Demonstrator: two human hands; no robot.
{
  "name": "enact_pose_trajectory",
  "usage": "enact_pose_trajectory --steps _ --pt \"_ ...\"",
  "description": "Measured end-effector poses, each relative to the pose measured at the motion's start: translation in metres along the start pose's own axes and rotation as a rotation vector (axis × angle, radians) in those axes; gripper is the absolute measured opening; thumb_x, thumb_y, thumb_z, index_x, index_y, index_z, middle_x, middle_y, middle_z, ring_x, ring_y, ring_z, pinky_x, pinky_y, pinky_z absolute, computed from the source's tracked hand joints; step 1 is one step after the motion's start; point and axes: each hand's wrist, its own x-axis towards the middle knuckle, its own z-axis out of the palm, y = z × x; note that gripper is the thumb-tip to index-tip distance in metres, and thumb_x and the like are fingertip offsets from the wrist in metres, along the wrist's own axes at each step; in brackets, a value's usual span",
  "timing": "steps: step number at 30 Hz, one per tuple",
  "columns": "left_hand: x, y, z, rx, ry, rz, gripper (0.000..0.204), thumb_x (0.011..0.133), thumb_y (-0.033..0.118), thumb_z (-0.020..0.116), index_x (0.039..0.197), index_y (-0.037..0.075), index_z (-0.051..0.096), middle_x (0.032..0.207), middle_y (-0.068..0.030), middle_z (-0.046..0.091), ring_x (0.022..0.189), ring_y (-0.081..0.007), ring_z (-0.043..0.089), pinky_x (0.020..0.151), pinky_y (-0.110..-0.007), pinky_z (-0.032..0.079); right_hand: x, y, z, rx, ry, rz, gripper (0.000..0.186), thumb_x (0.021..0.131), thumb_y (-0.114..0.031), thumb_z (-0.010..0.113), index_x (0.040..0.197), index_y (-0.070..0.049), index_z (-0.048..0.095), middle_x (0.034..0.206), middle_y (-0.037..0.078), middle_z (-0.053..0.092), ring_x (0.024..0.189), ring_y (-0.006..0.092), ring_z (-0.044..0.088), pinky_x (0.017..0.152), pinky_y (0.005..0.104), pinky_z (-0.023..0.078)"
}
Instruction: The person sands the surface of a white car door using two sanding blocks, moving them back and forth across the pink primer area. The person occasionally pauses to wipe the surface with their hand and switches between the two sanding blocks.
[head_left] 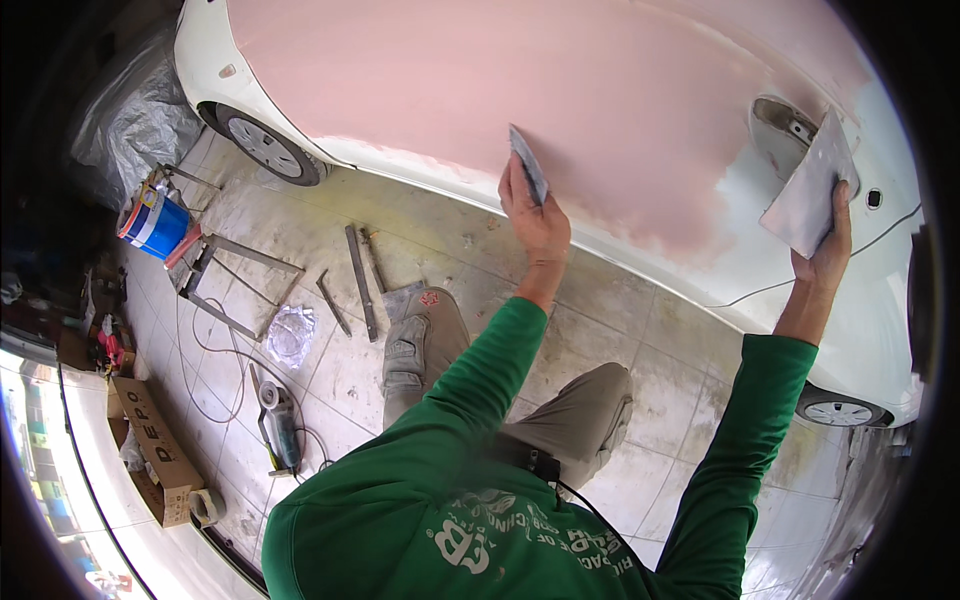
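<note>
My left hand (537, 225) grips a grey flat putty spreader (527, 165), its blade against or very near the lower part of a car's side panel (400, 85). That panel is covered in pinkish filler, fading into white paint toward its lower edge and right end. In my right hand (826, 248) is a thin, pale, roughly rectangular mixing board (812, 190), smeared whitish-grey. The board is held up in front of the panel and partly covers a recess (775, 135) in the bodywork. My right fingers are partly hidden behind it.
At left on the tiled floor stand a blue paint can (157, 226) and a metal frame (245, 252). An angle grinder (280, 425) with a cable, metal bars (360, 280), crumpled plastic (291, 335) and a cardboard box (150, 450) lie about. The car's wheel (265, 148) is at upper left.
</note>
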Motion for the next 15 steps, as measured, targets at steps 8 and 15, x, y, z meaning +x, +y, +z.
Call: enact_pose_trajectory --steps 8,15 --pt "-0.074 0.039 0.013 0.114 -0.329 -0.001 0.073 0.090 0.002 0.063 0.157 0.007 0.035 0.149 -0.0210 0.041 0.133 -0.0394 0.043 0.111 -0.048 0.038 -0.001 -0.002 0.010 0.091 0.083 -0.005 0.060 0.101 -0.035 0.064 0.146 0.001 0.045 0.136 0.012 0.059 0.125 0.0252 0.057 0.109 0.0416 0.044" --pt "0.085 -0.063 -0.159 -0.441 0.098 -0.777 0.028 0.101 0.028 0.062 0.124 0.014 0.056 0.111 -0.0031 0.063 0.097 -0.0163 0.061 0.070 -0.033 0.054 0.008 -0.006 -0.034 0.025 0.084 0.009 0.063 0.100 -0.037 0.065 0.148 -0.001 0.045 0.138 0.010 0.058 0.125 0.0246 0.056 0.108 0.0402 0.044"
